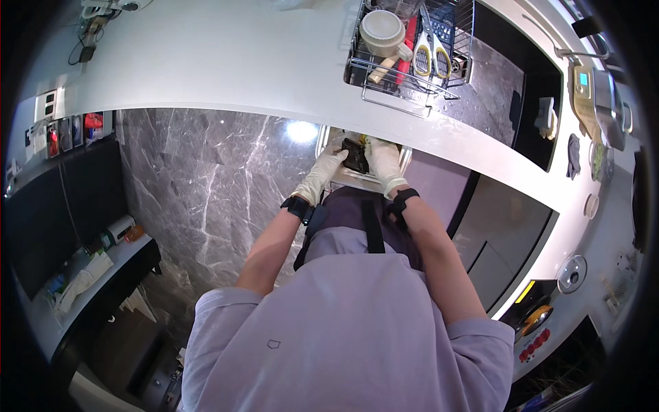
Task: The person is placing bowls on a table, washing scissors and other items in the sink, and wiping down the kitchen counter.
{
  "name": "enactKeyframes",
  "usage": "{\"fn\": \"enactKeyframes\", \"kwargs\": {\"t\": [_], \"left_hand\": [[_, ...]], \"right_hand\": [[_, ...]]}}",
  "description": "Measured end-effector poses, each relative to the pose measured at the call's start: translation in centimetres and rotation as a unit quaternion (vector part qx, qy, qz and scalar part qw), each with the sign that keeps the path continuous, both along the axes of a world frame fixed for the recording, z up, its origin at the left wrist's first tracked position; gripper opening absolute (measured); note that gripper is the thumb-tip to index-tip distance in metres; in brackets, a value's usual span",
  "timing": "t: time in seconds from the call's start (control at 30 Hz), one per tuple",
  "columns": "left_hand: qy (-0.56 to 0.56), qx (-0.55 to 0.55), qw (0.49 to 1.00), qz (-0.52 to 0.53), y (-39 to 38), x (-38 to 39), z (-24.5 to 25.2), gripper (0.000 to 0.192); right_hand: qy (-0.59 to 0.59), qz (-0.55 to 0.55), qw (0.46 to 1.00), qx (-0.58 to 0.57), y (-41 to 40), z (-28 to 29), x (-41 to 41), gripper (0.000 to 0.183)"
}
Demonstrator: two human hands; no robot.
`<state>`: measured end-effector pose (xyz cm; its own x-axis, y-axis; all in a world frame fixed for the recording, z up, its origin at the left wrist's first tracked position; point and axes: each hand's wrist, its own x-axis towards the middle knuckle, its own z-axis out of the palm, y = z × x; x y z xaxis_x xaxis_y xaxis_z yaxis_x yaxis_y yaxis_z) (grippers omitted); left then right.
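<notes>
Both hands wear whitish gloves and reach into an open drawer [329, 139] below the counter's edge. My left hand [328, 164] grips a black flat object [355, 156], perhaps a plastic case or tray, at its left side. My right hand [382, 159] is at the object's right side, its fingers pointing down into the drawer and largely hidden; whether it holds anything does not show. A little yellow shows between the hands.
Above the drawer runs a white countertop [216, 56]. A wire rack [396, 105] with a cup [382, 32], scissors [431, 56] and utensils stands at the sink [489, 103]. A pot lid [571, 274] lies on the right counter. At left is a desk [103, 288] with a dark screen.
</notes>
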<state>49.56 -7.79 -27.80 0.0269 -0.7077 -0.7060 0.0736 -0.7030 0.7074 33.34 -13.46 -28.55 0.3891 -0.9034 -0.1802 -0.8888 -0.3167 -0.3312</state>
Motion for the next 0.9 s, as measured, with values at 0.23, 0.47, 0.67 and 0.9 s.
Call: {"fn": "enactKeyframes", "kwargs": {"t": [0.23,0.47,0.67,0.9], "left_hand": [[0.022,0.035,0.997,0.060,-0.1,1.0,0.4,0.034],[0.036,0.041,0.995,0.086,0.1,0.6,0.2,0.034],[0.006,0.019,0.998,0.067,0.4,0.9,-1.1,0.034],[0.019,0.024,0.997,0.077,0.0,0.8,0.7,0.034]], "right_hand": [[-0.011,0.024,0.999,0.025,-0.5,1.8,-0.8,0.017],[-0.180,0.060,0.979,0.074,-0.3,1.1,-0.3,0.012],[-0.203,0.086,0.970,0.098,-0.4,1.8,0.0,0.023],[-0.244,0.060,0.960,0.123,-0.2,3.7,0.4,0.020]]}}
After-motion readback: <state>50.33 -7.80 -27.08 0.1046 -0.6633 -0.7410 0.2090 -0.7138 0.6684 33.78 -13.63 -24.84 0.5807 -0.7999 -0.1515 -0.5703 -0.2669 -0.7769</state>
